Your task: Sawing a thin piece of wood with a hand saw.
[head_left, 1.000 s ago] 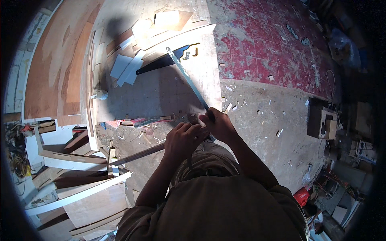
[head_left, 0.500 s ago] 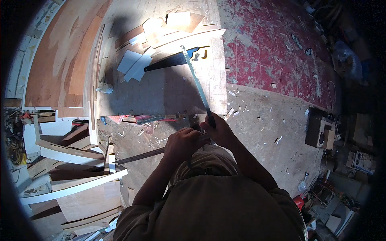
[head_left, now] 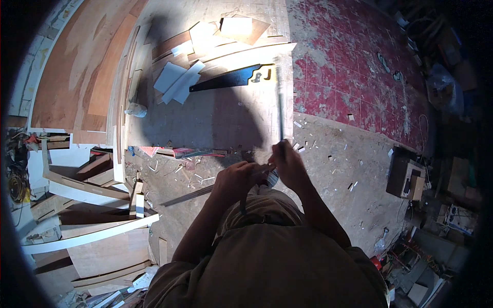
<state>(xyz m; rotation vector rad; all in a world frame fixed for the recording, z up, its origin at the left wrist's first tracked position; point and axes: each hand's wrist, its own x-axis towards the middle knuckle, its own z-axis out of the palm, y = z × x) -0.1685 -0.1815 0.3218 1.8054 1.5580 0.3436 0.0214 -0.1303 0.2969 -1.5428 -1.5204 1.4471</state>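
Closed fingers of my right hand [head_left: 289, 163] grip the dark lower end of a long narrow strip [head_left: 281, 110]. The strip points up over the table's right front corner, smeared by motion, and its exact kind is unclear. Beside it, my left hand [head_left: 233, 179] is closed on a long thin dark bar [head_left: 186, 197], which runs out to the left behind my forearm. Both hands nearly meet in front of my waist. On the wooden work table [head_left: 215, 128] lies a handsaw [head_left: 226, 79] with a dark blade. White offcut boards [head_left: 178, 82] lie left of the saw.
Wooden panels [head_left: 67, 77] stand along the left. Below them is a pile of boards and curved strips [head_left: 97, 246]. A small bottle [head_left: 136, 110] sits on the table's left side. Wood scraps litter the floor [head_left: 349, 190]. A wooden box [head_left: 408, 177] stands at right.
My right hand has moved slightly right, and the strip in it has swung from leaning left to nearly upright in the picture. The bar at my left hand has shifted slightly right.
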